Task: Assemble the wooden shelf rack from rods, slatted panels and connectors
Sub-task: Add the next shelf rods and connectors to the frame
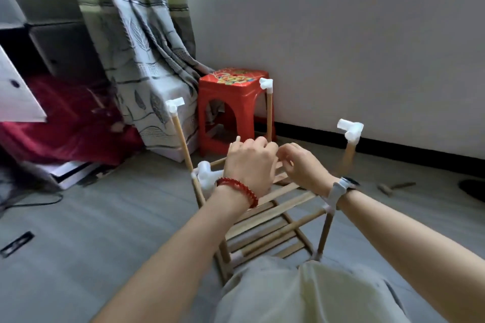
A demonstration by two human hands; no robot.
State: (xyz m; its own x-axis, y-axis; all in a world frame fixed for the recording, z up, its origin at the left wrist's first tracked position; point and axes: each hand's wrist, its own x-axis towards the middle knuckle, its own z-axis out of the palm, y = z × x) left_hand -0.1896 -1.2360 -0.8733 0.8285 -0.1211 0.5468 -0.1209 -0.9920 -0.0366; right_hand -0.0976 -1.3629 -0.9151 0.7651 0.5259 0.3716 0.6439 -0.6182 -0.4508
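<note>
The half-built wooden rack [273, 220] stands on the floor in front of me, with slatted panels [286, 193] on two levels. Three upright rods carry white connectors at the left [175, 105], the back [265, 83] and the right [350, 129]; the right one is blurred. My left hand [249, 162], with a red bead bracelet, grips a wooden rod whose tip [237, 139] pokes out beyond the fingers. My right hand [301, 165], with a watch on the wrist, has its fingers curled close beside the left hand over the upper panel's far edge. Whatever it holds is hidden.
A red plastic stool [233, 97] stands right behind the rack, against a patterned curtain [147, 60] and the wall. A small hammer [395, 187] lies on the grey floor to the right. A red cloth [65, 123] and a black cable [31, 203] are at the left.
</note>
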